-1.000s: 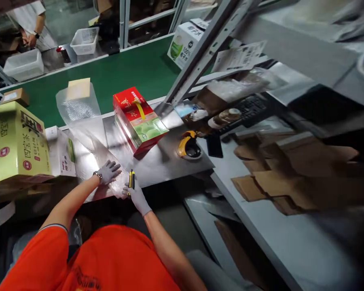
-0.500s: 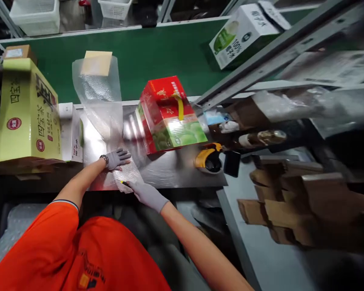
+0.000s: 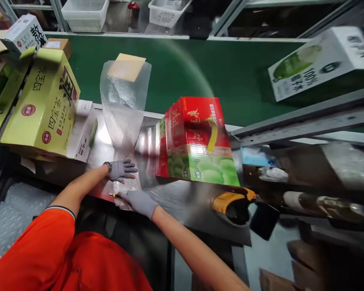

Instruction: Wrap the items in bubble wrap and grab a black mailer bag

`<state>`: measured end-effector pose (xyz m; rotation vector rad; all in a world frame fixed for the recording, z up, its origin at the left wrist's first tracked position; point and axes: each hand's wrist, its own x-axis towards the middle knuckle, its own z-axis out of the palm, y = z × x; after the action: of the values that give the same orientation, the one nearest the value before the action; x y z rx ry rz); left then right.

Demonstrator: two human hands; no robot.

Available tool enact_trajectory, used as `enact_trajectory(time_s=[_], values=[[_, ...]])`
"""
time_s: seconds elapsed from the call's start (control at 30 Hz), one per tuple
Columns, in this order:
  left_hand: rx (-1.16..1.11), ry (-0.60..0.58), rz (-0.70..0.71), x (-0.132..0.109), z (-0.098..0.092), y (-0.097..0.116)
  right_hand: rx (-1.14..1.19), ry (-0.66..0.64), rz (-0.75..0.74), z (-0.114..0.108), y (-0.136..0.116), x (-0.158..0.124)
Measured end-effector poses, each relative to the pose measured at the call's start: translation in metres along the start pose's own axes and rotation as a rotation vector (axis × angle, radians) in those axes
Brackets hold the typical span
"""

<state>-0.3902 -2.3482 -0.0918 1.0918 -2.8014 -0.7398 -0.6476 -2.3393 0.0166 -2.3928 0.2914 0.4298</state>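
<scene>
A strip of clear bubble wrap [image 3: 123,121] runs from the green conveyor down over the steel worktop [image 3: 182,202] to its near edge. My left hand [image 3: 121,169], in a grey glove, lies flat with fingers spread on the wrap. My right hand [image 3: 138,201], also gloved, is closed round a yellow and black utility knife [image 3: 115,196] whose tip shows at the wrap's near end, just below my left hand. A red and green carton [image 3: 197,141] stands on the worktop to the right of both hands.
A yellow-green carton [image 3: 45,105] and a white carton [image 3: 84,131] sit at the left. A yellow tape dispenser [image 3: 233,202] lies at the right. The green conveyor [image 3: 200,68] carries a white and green carton [image 3: 318,64]. White baskets [image 3: 85,10] stand beyond it.
The view has swung left and closer. My right hand with the knife has slid left along the wrap's near end. My left hand stays pressed on the wrap.
</scene>
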Motion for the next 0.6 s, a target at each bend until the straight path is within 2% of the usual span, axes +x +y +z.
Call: enact_trajectory(time_s=[0.1,0.17,0.23,0.33,0.4,0.43,0.5,0.6], values=[[-0.082,0.006,-0.009,-0.004,-0.002,0.003,-0.02,-0.032,-0.003,0.007,0.011,-0.007],[-0.159,0.024,-0.02,-0.006,-0.005,0.006,-0.024,-0.047,0.05,0.008,0.035,-0.029],[-0.239,0.024,-0.095,-0.006,-0.01,0.01,-0.053,-0.063,0.139,0.004,0.07,-0.066],[-0.303,0.018,-0.244,-0.005,-0.019,0.02,-0.167,-0.101,0.346,-0.01,0.126,-0.143],[-0.289,0.029,-0.276,-0.004,-0.026,0.027,-0.267,-0.109,0.489,-0.017,0.144,-0.191],[-0.271,0.037,-0.274,-0.002,-0.029,0.031,-0.29,-0.084,0.543,-0.018,0.146,-0.21],[-0.222,0.053,-0.28,0.0,-0.035,0.04,-0.232,0.064,0.59,-0.008,0.132,-0.231],[-0.114,0.071,-0.299,0.004,-0.043,0.05,0.058,0.369,0.509,0.026,0.088,-0.223]])
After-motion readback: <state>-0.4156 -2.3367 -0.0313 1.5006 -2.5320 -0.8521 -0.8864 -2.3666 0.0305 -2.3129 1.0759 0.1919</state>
